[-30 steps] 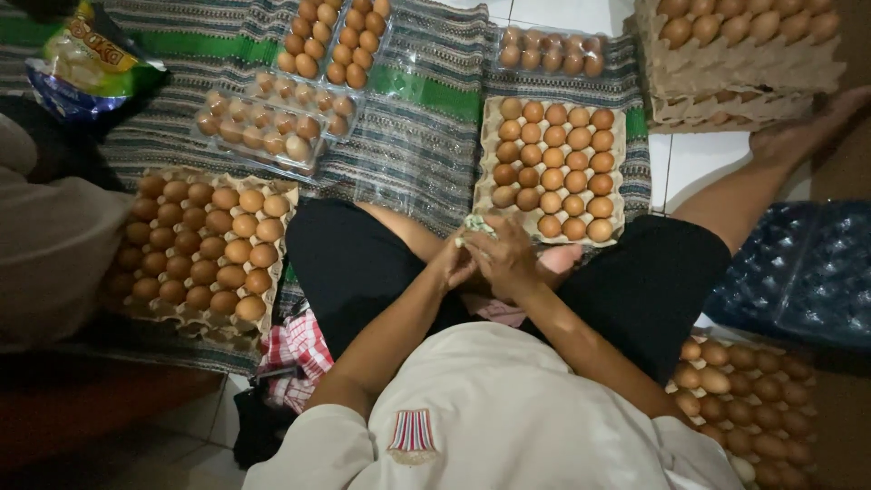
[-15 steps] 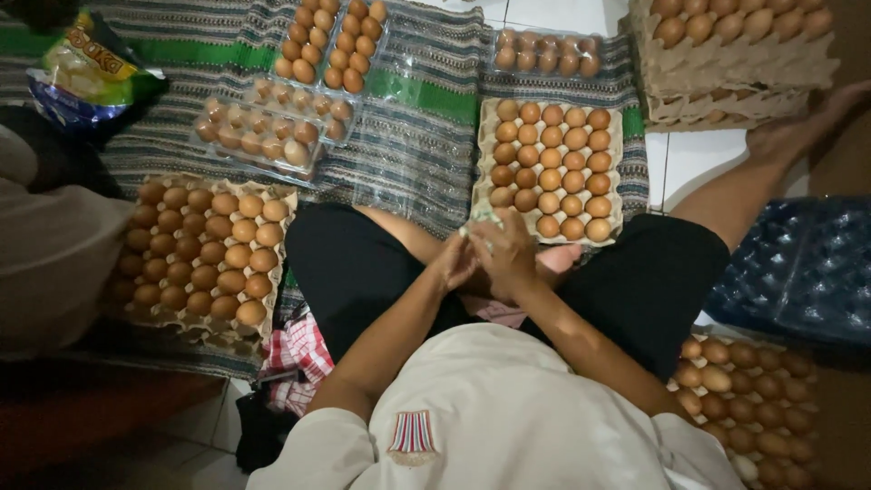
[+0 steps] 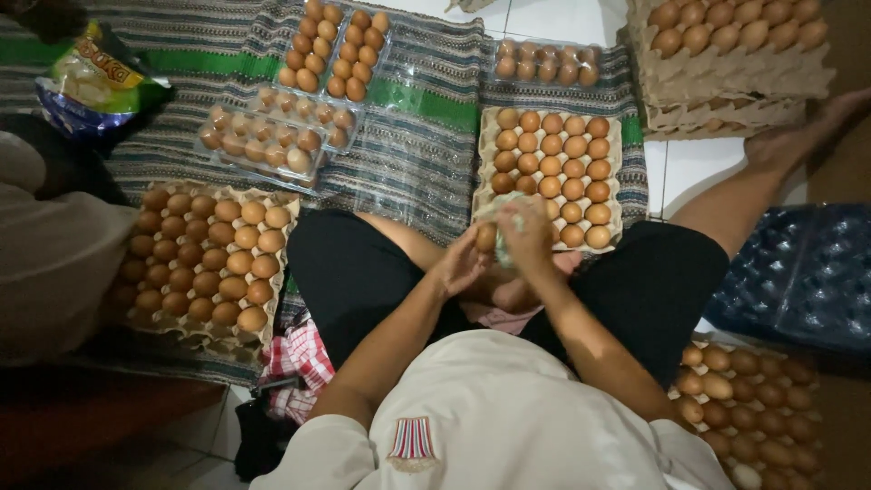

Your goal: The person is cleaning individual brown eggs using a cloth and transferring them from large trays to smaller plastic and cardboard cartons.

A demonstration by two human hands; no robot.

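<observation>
Egg (image 3: 486,238), brown, sits pinched in the fingers of the left hand (image 3: 463,265), right over the person's lap and touching the near edge of the cardboard tray. The right hand (image 3: 526,234) is curled shut around a pale crumpled cloth (image 3: 504,210) (could be a tissue, too blurry to say) and is pressed up against the same egg, so both hands meet on it.

Going outward from there: the cardboard egg tray (image 3: 552,178) at 12 o'clock from the hands is mostly full of brown eggs, with a few empty cups at its near left corner. It lies on a striped woven mat (image 3: 426,136) spread on the floor. At 10 o'clock sit two clear plastic egg boxes, one lying flat (image 3: 272,138) and one farther back (image 3: 334,50), both filled. Another clear box (image 3: 548,63) is at 12 o'clock beyond the tray. Way over at 9 o'clock there's a second full cardboard tray (image 3: 207,259), and past that someone else's pale sleeve (image 3: 45,254). A stack of egg trays (image 3: 733,63) stands at 2 o'clock, its top layer full. A dark blue plastic tray (image 3: 803,272) lies at 3 o'clock by the right knee, with one more tray of eggs (image 3: 753,408) at 5 o'clock. A red checked cloth (image 3: 298,363) is bunched at 7 o'clock beside the left thigh, and a yellow-green snack bag (image 3: 91,82) sits at 10 o'clock in the far corner.
</observation>
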